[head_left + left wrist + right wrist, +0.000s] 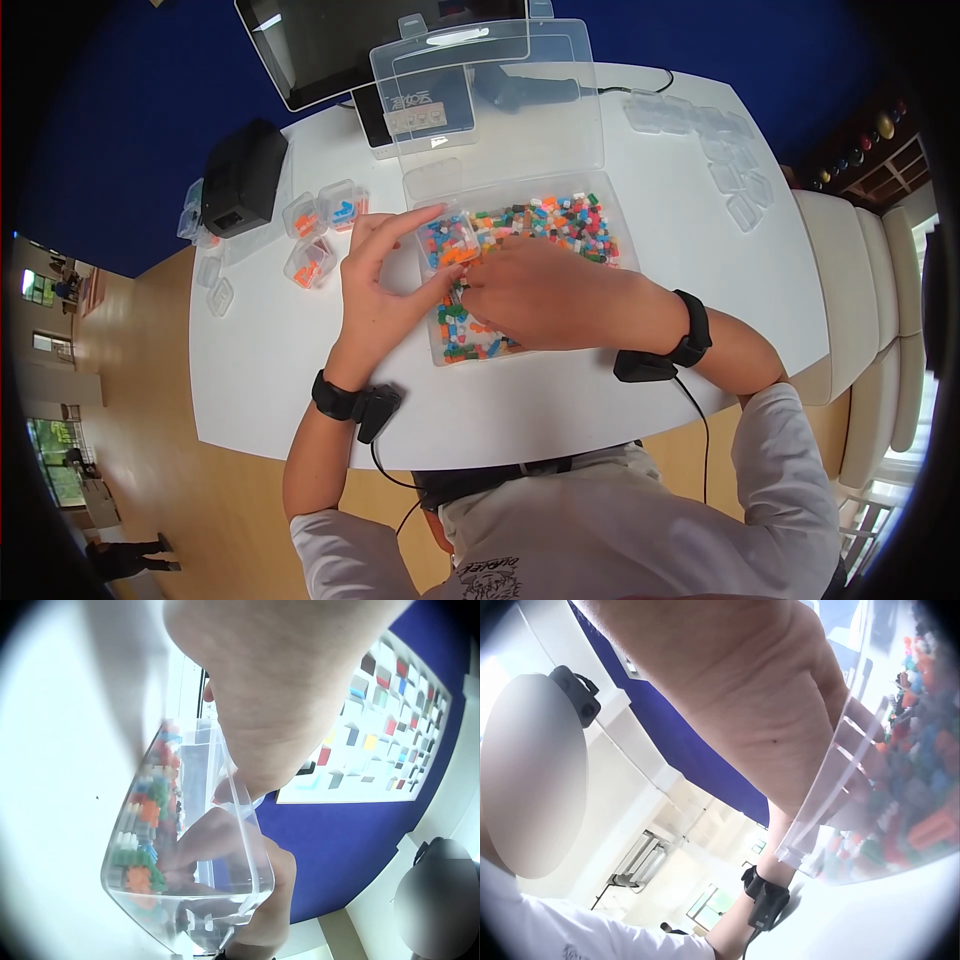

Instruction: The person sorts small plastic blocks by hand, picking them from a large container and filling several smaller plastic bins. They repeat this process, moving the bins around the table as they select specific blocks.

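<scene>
A large clear plastic case (432, 350) with its lid (490, 120) raised holds many small coloured toy bricks (560, 220). At the case's left side, my left hand (378, 285) grips a small clear box (474, 238) between thumb and fingers, with orange bricks (458, 254) inside. My right hand (560, 290) reaches into the case from the right, fingers bent down among the bricks. Through the case wall, the left wrist view shows the right hand's fingers (214, 840) down at the bricks. Its fingertips are hidden, and I cannot tell whether they hold one.
Left of the case stand small clear boxes (312, 262) with orange and blue bricks. A black device (245, 178) and a monitor (330, 45) are behind. Several small clear boxes (725, 150) lie at the back right of the white table (700, 300).
</scene>
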